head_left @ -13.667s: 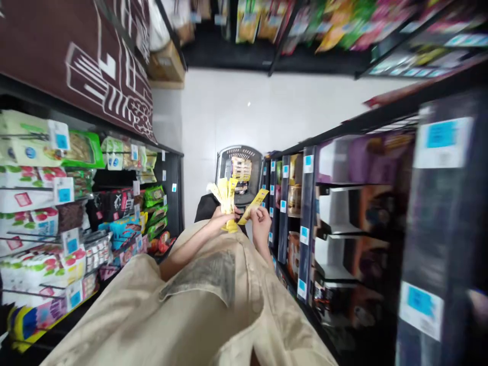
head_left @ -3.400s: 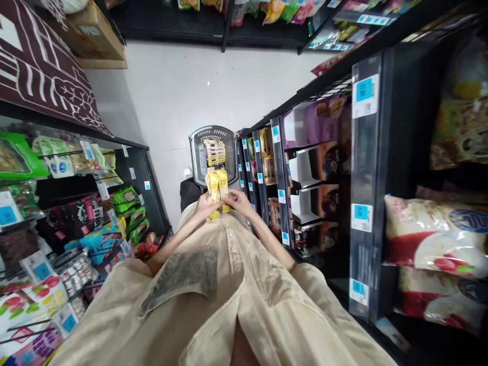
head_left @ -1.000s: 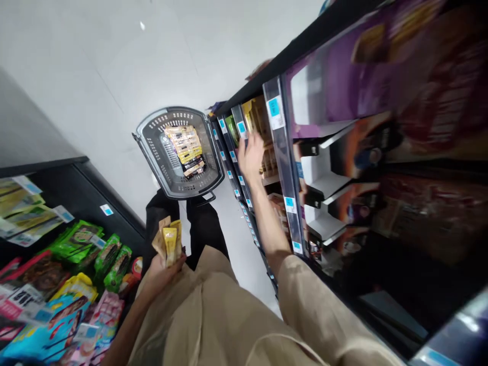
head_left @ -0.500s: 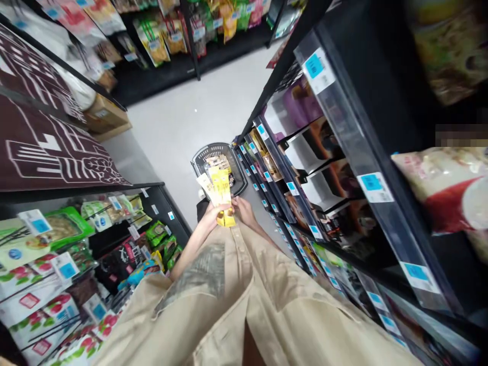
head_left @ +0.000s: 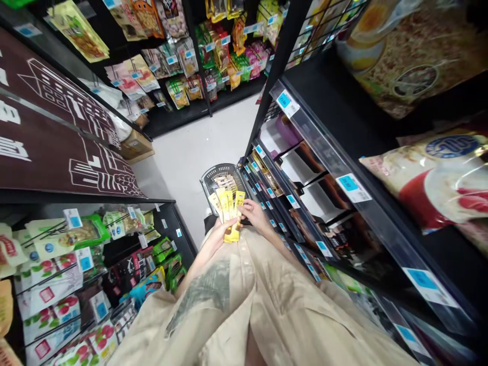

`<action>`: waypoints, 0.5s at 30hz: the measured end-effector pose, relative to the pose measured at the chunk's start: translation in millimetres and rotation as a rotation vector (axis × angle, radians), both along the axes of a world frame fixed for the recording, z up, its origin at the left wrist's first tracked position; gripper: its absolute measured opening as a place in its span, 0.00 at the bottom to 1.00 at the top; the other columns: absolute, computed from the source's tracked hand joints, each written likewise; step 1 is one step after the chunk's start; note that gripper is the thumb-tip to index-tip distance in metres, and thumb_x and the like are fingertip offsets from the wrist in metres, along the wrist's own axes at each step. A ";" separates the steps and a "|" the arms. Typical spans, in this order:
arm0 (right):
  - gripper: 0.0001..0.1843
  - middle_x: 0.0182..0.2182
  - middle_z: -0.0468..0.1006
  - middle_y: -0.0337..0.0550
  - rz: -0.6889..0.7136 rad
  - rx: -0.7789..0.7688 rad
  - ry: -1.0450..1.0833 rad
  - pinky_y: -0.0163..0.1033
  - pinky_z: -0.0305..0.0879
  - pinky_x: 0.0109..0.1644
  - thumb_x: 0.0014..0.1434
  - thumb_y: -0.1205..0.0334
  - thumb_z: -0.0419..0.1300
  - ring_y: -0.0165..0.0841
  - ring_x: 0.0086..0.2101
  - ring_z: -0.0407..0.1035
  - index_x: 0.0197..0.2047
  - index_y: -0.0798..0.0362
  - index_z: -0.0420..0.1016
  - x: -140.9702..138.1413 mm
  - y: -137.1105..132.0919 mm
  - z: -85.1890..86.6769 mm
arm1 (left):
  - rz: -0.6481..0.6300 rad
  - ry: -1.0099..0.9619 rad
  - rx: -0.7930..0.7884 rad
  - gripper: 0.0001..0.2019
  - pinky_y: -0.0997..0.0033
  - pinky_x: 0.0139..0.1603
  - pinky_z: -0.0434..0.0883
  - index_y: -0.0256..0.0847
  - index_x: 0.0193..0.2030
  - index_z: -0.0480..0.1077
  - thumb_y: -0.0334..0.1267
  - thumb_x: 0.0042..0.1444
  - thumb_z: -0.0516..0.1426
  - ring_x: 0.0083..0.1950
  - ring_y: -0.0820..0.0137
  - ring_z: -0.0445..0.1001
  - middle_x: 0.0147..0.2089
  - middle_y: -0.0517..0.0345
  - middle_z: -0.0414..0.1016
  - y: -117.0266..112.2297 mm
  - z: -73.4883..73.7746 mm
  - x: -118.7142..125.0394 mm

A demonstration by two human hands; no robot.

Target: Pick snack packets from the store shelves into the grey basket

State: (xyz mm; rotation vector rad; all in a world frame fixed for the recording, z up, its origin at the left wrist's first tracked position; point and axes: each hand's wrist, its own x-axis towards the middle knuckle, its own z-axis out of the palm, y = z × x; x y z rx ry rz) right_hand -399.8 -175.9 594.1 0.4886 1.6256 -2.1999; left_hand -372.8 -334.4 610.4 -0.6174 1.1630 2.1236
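Observation:
My left hand (head_left: 219, 236) is closed around the lower part of several slim yellow stick-shaped packets (head_left: 225, 201), which fan out upward in front of my shirt. One packet in the fan, at its left side, is paler than the others. At the right side of the fan, my right hand (head_left: 255, 212) pinches the edge of the rightmost yellow packet (head_left: 240, 198) between thumb and fingers. Beyond and below both hands sits a dark shopping basket (head_left: 208, 175) with slotted sides. Some packaged goods (head_left: 225, 183) lie in it, partly hidden behind the packets.
To my right runs a tall black shelf unit (head_left: 312, 134) with price tags and large bags. On my left, snack bags hang from a lower rack (head_left: 168, 203) beneath a brown printed banner (head_left: 57, 127). A cardboard box (head_left: 136, 146) stands on the pale floor (head_left: 183, 152) near the far shelves.
The view has tilted up, showing more of the far shelves. The packets are spread wider, and my right hand has come up from beside their lower end to the rightmost one.

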 end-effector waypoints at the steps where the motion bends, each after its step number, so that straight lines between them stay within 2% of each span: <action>1: 0.27 0.25 0.81 0.37 -0.030 -0.030 -0.022 0.33 0.66 0.26 0.44 0.43 0.77 0.27 0.20 0.68 0.39 0.52 0.76 4.6 -0.9 0.2 | -0.002 0.006 0.007 0.28 0.65 0.43 0.78 0.36 0.55 0.77 0.39 0.47 0.73 0.40 0.63 0.83 0.47 0.45 0.85 -0.8 0.6 0.2; 4: 0.28 0.26 0.82 0.38 -0.087 -0.045 -0.016 0.33 0.69 0.28 0.45 0.43 0.77 0.28 0.21 0.70 0.41 0.51 0.75 12.8 -0.9 4.0 | -0.006 0.003 0.052 0.30 0.62 0.47 0.79 0.35 0.56 0.76 0.37 0.45 0.73 0.50 0.56 0.83 0.50 0.42 0.84 -2.9 1.4 -1.1; 7: 0.29 0.26 0.83 0.39 -0.128 0.012 0.018 0.37 0.70 0.25 0.44 0.41 0.77 0.32 0.21 0.71 0.40 0.50 0.75 11.0 4.2 8.2 | -0.028 -0.020 0.101 0.30 0.58 0.50 0.78 0.36 0.56 0.76 0.35 0.44 0.72 0.54 0.52 0.81 0.53 0.42 0.83 -3.9 0.7 -2.5; 11: 0.29 0.25 0.83 0.42 -0.183 0.120 0.060 0.42 0.74 0.29 0.42 0.40 0.78 0.39 0.24 0.76 0.37 0.49 0.74 0.3 15.8 9.9 | -0.110 -0.030 0.084 0.29 0.59 0.49 0.78 0.37 0.56 0.76 0.36 0.46 0.73 0.47 0.55 0.83 0.50 0.43 0.84 -3.1 -1.6 0.4; 15: 0.29 0.25 0.83 0.44 -0.191 0.159 0.062 0.42 0.74 0.31 0.40 0.40 0.78 0.40 0.25 0.76 0.36 0.50 0.75 -6.2 21.6 9.1 | -0.150 -0.003 0.002 0.27 0.61 0.45 0.77 0.36 0.54 0.77 0.39 0.47 0.73 0.41 0.58 0.82 0.47 0.43 0.84 0.0 -3.7 5.0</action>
